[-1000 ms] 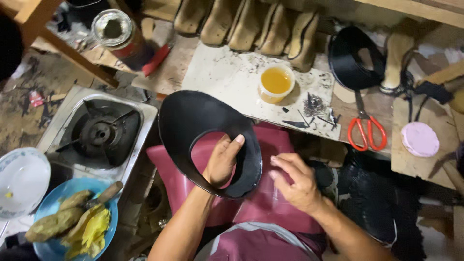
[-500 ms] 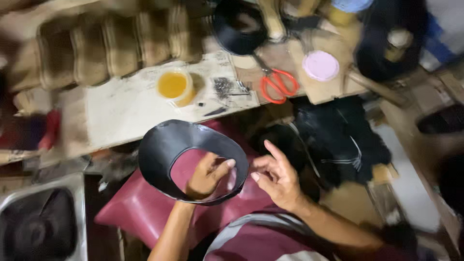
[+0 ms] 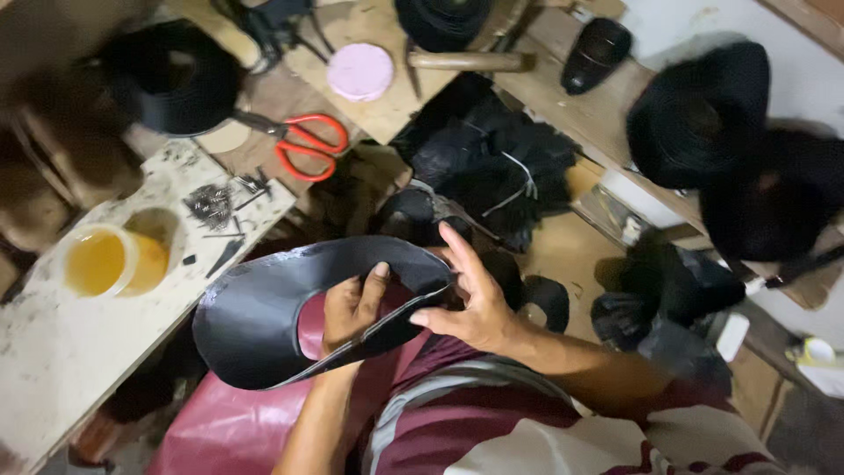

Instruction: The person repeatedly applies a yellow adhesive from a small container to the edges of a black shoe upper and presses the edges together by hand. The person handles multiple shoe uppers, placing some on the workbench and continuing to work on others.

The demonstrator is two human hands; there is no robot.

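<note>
Black leather upper [image 3: 255, 317]: left hand [image 3: 350, 310] grips inner edge; right hand [image 3: 475, 303], fingers spread, apparently steadies rim. Keep 2 hands taut.

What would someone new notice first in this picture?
First, the black leather piece at centre, curved with a cut-out, held in the left hand with the right hand at its edge. Next, the red scissors on the bench above, and the cup of yellow liquid at left.

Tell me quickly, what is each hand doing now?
Left hand: closed on the black leather shoe upper, thumb on top.
Right hand: open, fingers spread, touching the upper's edge.
</note>
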